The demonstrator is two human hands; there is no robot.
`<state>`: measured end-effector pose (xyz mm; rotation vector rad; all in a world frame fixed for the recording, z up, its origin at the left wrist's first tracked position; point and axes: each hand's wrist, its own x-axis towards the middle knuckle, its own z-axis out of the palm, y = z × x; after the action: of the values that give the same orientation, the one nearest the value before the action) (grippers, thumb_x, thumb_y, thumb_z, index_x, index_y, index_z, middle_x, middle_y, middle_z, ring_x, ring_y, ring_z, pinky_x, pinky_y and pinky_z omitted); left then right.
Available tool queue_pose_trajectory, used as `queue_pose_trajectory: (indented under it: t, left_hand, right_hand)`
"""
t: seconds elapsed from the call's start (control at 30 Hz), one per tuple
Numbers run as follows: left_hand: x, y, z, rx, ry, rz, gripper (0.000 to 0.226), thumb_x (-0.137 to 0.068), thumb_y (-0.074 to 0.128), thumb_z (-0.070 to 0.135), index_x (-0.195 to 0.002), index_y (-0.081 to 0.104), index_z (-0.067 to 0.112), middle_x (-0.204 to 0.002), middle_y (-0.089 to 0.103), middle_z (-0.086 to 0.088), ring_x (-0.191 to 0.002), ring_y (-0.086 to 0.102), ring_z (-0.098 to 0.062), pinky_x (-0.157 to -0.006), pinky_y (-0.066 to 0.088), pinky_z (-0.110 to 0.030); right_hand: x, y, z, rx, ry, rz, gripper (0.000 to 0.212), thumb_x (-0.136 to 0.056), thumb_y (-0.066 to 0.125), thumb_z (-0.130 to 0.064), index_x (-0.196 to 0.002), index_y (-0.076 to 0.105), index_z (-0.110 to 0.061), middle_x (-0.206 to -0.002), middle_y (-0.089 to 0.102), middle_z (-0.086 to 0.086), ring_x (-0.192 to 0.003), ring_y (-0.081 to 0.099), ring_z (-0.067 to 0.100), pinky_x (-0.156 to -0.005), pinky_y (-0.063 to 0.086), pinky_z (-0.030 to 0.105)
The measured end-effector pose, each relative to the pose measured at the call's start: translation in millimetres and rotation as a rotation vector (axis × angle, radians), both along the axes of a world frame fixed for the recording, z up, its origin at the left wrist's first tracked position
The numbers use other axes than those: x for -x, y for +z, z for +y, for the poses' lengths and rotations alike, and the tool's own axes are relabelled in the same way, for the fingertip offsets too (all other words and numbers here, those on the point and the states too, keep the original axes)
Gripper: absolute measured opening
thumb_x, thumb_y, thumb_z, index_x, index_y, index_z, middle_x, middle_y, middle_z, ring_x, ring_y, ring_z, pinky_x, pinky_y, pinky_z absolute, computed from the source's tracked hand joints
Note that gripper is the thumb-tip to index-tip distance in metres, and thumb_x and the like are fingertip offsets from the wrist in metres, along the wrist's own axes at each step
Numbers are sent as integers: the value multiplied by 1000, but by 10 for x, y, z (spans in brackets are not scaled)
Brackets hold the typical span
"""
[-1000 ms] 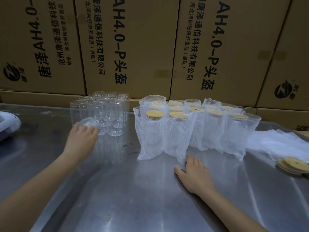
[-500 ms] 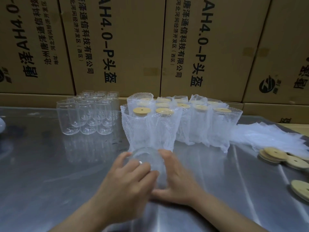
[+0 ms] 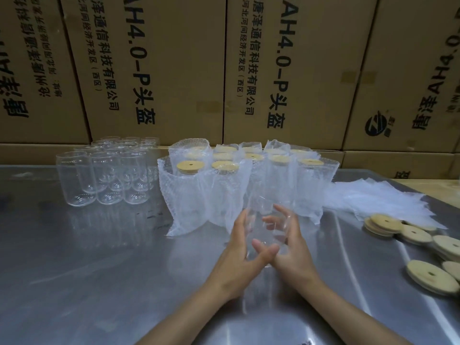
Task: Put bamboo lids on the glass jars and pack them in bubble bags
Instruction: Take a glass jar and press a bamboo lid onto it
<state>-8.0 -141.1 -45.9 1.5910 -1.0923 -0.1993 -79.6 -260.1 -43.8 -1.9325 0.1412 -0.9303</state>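
A clear glass jar (image 3: 263, 215) without a lid stands upright on the steel table in front of me. My left hand (image 3: 242, 255) holds its left side and my right hand (image 3: 290, 247) holds its right side, thumbs meeting in front. Behind it stand several jars with bamboo lids inside bubble bags (image 3: 199, 192). Several bare glass jars (image 3: 107, 175) are grouped at the back left. Loose bamboo lids (image 3: 430, 276) lie at the right, beside a pile of flat bubble bags (image 3: 383, 197).
The steel table (image 3: 99, 270) stretches across the view. A wall of printed cardboard boxes (image 3: 161, 70) stands right behind the jars. More bamboo lids (image 3: 383, 224) are stacked near the bubble bag pile.
My left hand carried a jar from the back-left group to the middle of the table. Both hands now hold it upright, and the view has shifted slightly.
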Motion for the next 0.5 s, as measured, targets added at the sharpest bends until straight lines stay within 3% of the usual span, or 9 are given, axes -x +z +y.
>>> queue_pose_trajectory:
  t: [0.07,0.2,0.27,0.37,0.43,0.5]
  left_hand:
    - [-42,-22,-110,-52,-8,28,91,-61,54,88,-134,8,61,-147,30,22,-137,30,5,-111,38,-35]
    - [-87,4,-210,-113,-19,40,96,-62,54,81,-139,7,51,-140,37,15,-131,40,0,-99,40,-14]
    - [-94,8,-215,-110,-41,74,100,-62,57,76,-143,9,43,-138,38,10,-125,45,7,-86,39,-1]
    - [-103,11,-203,-76,-80,121,97,-66,63,67,-143,12,39,-133,39,10,-106,47,26,-76,37,5]
    - [-107,12,-189,-64,-93,151,97,-63,62,70,-142,14,41,-130,40,13,-104,49,25,-75,38,4]
    - [-116,7,-183,-54,-85,196,87,-60,62,71,-133,19,48,-130,42,15,-113,50,13,-79,42,-2]
  right_hand:
    - [13,6,-100,-4,8,18,81,-58,72,-58,-129,35,-45,-110,60,-21,-104,57,-2,-85,41,9]
    - [18,-6,-223,-30,52,58,81,-59,72,-56,-129,33,-45,-120,57,-13,-105,56,-2,-95,44,25]
    - [23,-16,-247,-36,78,87,77,-59,73,-55,-124,32,-47,-122,56,-12,-106,57,-2,-100,46,33]
    - [28,-15,-260,-50,116,127,76,-60,73,-53,-122,30,-44,-122,54,-9,-109,56,-1,-104,44,40]
    - [38,-7,-275,-83,163,159,79,-60,71,-54,-123,27,-39,-128,50,-4,-116,53,2,-107,42,36]
    - [62,9,-302,-130,226,190,80,-60,67,-55,-125,25,-36,-133,44,0,-125,44,1,-101,41,20]
